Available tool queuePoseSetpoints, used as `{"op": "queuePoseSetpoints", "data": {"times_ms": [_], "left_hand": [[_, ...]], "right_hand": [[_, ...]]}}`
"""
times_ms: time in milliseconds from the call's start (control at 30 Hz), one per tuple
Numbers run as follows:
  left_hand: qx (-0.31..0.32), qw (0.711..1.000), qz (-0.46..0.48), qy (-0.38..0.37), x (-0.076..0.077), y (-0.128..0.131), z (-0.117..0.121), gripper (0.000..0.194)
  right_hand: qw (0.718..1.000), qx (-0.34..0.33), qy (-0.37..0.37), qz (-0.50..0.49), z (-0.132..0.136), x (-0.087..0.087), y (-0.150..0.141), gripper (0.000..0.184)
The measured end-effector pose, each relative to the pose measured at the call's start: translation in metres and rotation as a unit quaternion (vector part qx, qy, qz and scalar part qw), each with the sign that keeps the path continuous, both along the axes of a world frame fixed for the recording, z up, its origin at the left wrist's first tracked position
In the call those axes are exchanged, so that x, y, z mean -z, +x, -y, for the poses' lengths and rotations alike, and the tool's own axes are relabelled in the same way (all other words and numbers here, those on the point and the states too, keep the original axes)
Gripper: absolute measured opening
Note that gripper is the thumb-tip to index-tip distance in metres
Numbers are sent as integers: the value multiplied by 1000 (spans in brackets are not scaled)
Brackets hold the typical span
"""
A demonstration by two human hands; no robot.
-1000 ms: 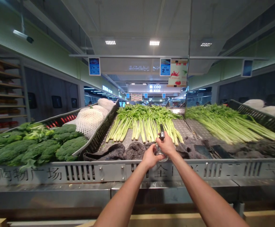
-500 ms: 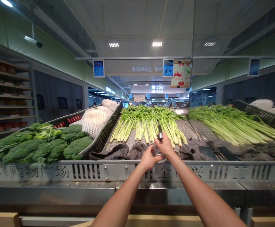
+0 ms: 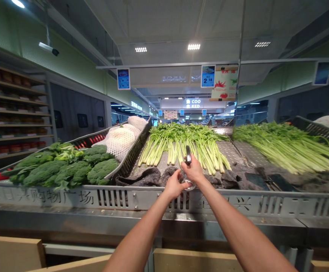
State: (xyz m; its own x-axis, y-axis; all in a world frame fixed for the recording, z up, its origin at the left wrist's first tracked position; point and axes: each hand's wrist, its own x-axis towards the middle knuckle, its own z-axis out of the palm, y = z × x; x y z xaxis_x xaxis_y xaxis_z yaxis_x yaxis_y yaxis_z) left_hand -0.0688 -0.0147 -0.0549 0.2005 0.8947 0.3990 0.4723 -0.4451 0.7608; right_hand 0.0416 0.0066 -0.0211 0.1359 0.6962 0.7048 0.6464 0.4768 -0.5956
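Note:
A spray bottle with a black trigger head and a clear body is held in front of me over the front of the display. My right hand is wrapped around its neck, just below the head. Lower down, my left hand curls its thumb and fingers about the clear body, partly hiding it. Beyond the nozzle lie bunches of celery, leaves toward the back and cut stalk ends toward me. A dark, crumpled cloth stretches along the front of the celery, behind the hands.
Left of the celery, a slatted black divider separates broccoli and net-wrapped white produce. A grey front rail runs below my hands. To the right, a mirror panel reflects the celery. Price signs hang overhead.
My view has turned slightly, so the display sits further right in it. Both hands keep hold of the spray bottle, which has shifted a little left against the celery.

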Motion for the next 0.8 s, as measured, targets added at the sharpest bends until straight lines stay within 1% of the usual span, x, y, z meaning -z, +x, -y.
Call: {"op": "queuePoseSetpoints", "data": {"times_ms": [233,500,600,800], "left_hand": [[-4,1000,-6,-2,-3,0,2,57],[-6,1000,-8,3,-4,0,5,53],[-15,1000,-16,7,-4,-3,5,54],[-32,999,-31,30,-3,-14,4,47]], "right_hand": [[1000,3,-5,1,-4,1,1,30],[1000,-1,-12,1,4,-4,-2,31],[1000,-5,-11,-2,5,-4,-4,31],[1000,-15,-3,7,1,-2,-16,25]]}}
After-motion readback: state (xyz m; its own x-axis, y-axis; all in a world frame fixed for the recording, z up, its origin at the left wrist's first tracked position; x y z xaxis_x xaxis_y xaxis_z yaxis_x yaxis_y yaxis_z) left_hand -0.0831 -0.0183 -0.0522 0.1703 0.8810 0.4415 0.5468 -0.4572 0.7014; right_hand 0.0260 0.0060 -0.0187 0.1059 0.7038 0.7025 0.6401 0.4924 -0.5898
